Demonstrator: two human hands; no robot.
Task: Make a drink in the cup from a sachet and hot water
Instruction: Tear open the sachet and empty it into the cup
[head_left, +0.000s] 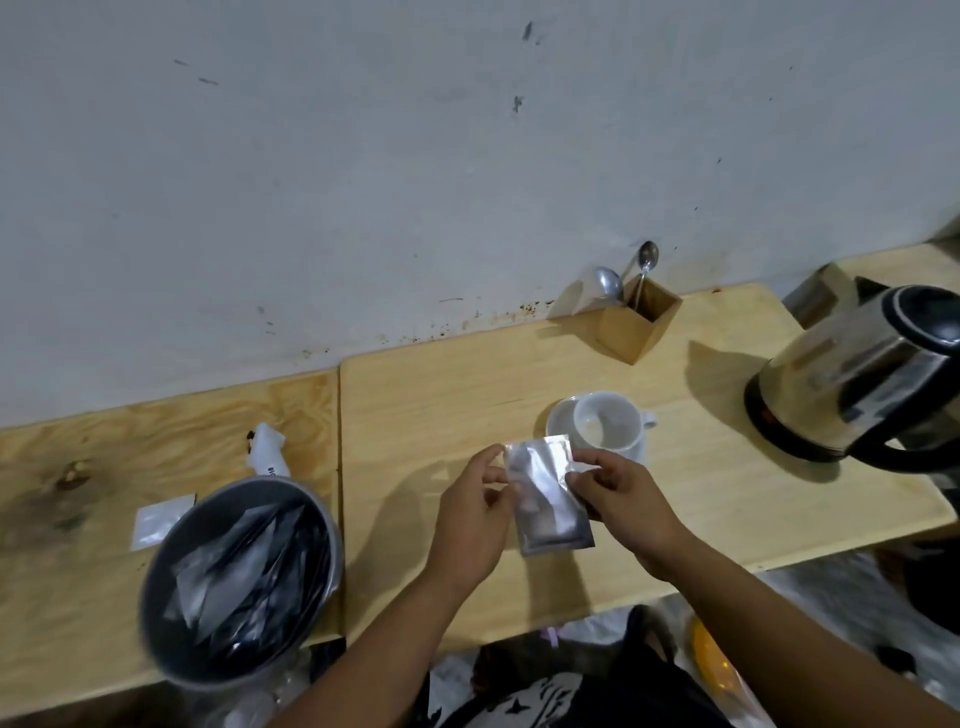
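1. Early stage, I judge: the silver sachet (545, 493) looks unopened, held at frame centre, left hand (475, 519) and right hand (621, 501) each in a closed pinch grip on its top corners
2. The cup (608, 422) just above looks empty; tearing, pouring, the kettle (852, 379) water remain
3. Bare bench (717, 499) lies between cup and kettle; its near edge runs close below the hands
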